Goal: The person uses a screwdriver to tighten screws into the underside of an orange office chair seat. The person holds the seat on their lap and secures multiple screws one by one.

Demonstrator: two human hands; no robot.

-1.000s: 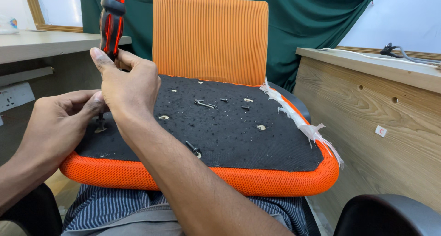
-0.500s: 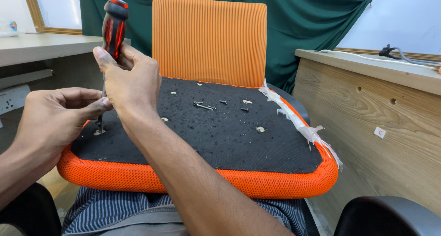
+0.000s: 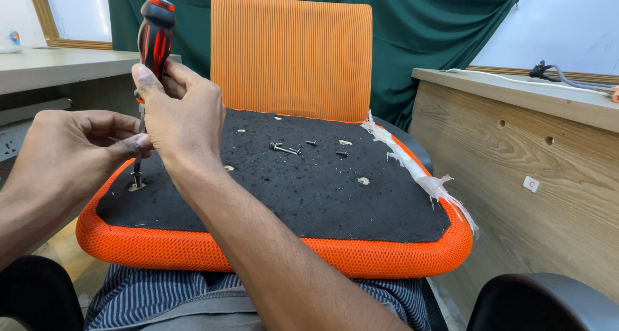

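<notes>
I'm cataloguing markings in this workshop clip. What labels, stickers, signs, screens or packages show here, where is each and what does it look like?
Sticker: on the wooden desk side panel at right, small, squarish, white with a red mark.
Package-like object: far left on the light desktop, pale with coloured spots, too cut off to identify.
No screens or signs in view.

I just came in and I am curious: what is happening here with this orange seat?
A person holds an upturned orange chair seat on the lap, black underside facing up. The right hand grips a red and black screwdriver, held upright with its tip at a screw near the seat's left edge. The left hand steadies the shaft with its fingertips. A few loose screws lie in the middle of the black underside, and torn clear plastic wrap hangs along the right edge.
</notes>
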